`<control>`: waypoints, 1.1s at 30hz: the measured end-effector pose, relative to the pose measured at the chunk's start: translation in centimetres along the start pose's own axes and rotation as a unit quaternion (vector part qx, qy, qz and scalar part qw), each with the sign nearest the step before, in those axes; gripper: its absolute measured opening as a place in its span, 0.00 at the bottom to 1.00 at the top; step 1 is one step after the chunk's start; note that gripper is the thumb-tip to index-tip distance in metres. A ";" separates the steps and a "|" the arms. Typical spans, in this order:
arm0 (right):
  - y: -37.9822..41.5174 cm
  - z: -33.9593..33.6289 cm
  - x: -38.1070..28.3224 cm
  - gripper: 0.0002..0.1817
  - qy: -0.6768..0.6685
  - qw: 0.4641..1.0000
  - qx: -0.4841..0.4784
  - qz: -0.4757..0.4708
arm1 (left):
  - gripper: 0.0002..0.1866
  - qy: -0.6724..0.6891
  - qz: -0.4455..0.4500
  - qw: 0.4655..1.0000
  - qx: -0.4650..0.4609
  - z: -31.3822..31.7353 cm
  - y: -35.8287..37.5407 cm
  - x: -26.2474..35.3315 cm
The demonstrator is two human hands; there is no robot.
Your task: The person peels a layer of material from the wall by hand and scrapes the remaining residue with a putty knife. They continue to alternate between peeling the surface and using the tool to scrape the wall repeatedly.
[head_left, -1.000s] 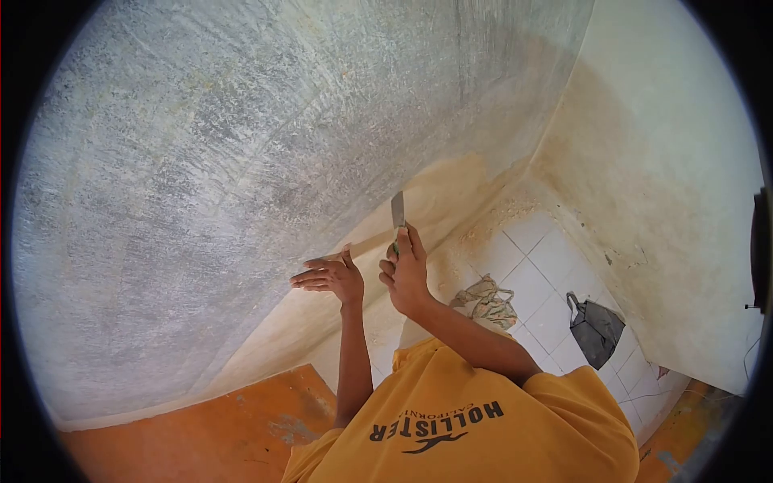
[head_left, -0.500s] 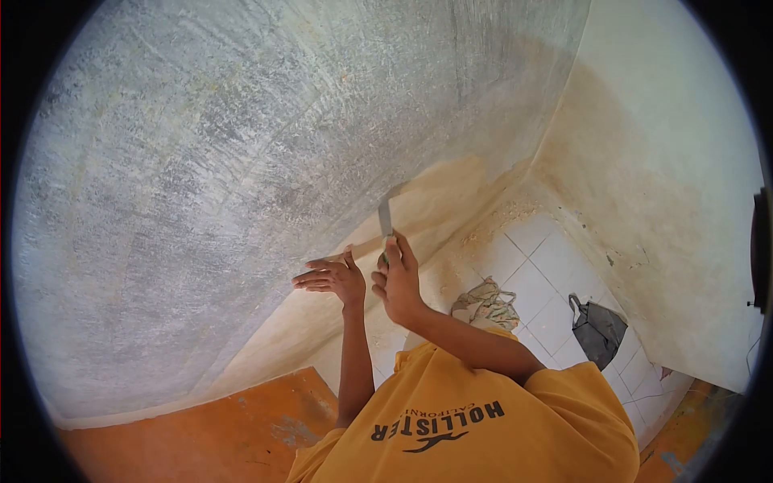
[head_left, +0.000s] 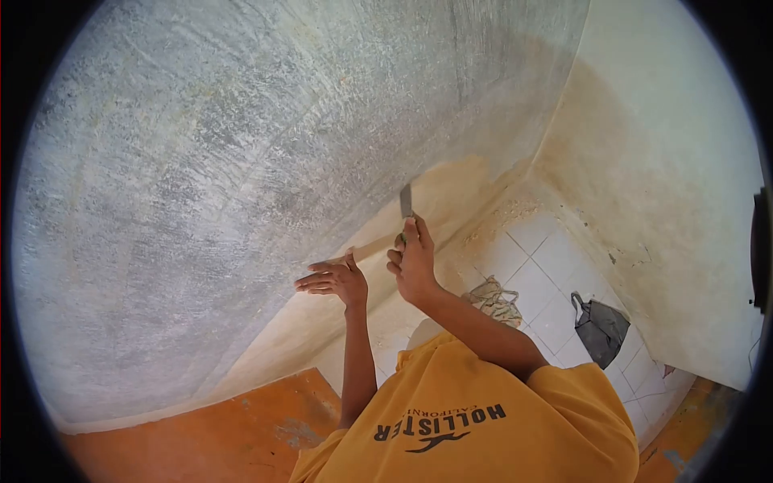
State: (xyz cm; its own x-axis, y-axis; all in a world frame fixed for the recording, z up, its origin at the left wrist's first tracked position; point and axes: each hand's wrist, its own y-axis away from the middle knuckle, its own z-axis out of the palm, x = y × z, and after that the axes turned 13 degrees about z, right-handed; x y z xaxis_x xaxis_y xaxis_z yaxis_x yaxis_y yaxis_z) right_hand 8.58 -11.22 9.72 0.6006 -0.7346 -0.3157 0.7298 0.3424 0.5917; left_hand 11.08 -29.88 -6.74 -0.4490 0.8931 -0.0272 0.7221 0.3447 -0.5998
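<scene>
My right hand [head_left: 416, 262] is closed around the handle of a scraper [head_left: 406, 201] with a flat metal blade. Most of the handle is hidden in my fingers; a bit of green shows. The blade is at the wall [head_left: 241, 161], by the border between the rough grey-white surface and a smoother tan patch [head_left: 455, 181]. To the left and a little lower, my left hand [head_left: 338, 282] has its fingers stretched out against the wall, with nothing in it.
A side wall [head_left: 668, 177] with brown stains meets this wall at a corner on the right. Below, crumbs lie on the white tiled floor [head_left: 523, 258], along with a crumpled pale bag [head_left: 493, 299] and a dark grey bag [head_left: 601, 330]. An orange surface [head_left: 241, 427] is at lower left.
My right hand and the scraper have moved right and slightly up along the wall. My left hand has barely shifted and stays spread at the wall.
</scene>
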 end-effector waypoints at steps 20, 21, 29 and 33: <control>0.1 -0.1 1.1 0.17 0.001 1.000 -0.002 0.029 | 0.62 0.088 0.001 0.996 -0.032 -0.9 0.5 -0.1; 1.0 0.1 1.3 0.17 0.010 0.999 0.001 0.031 | 0.62 0.096 0.001 0.995 -0.033 -1.0 0.4 0.0; 2.4 0.7 0.8 0.15 0.023 0.999 -0.008 0.031 | 0.59 0.124 0.013 0.992 -0.014 -1.7 0.2 0.3; 0.9 0.1 0.0 0.08 -0.001 0.999 -0.008 0.038 | 0.59 0.137 0.014 0.990 -0.024 -1.6 0.6 -0.3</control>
State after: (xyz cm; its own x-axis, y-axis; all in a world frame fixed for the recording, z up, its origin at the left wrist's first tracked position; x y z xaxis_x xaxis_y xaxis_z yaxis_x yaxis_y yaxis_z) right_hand 9.23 -11.01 10.32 0.6542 -0.7073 -0.2680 0.6866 0.4067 0.6026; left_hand 12.51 -29.52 -5.88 -0.2729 0.9454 0.1783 0.7594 0.3255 -0.5633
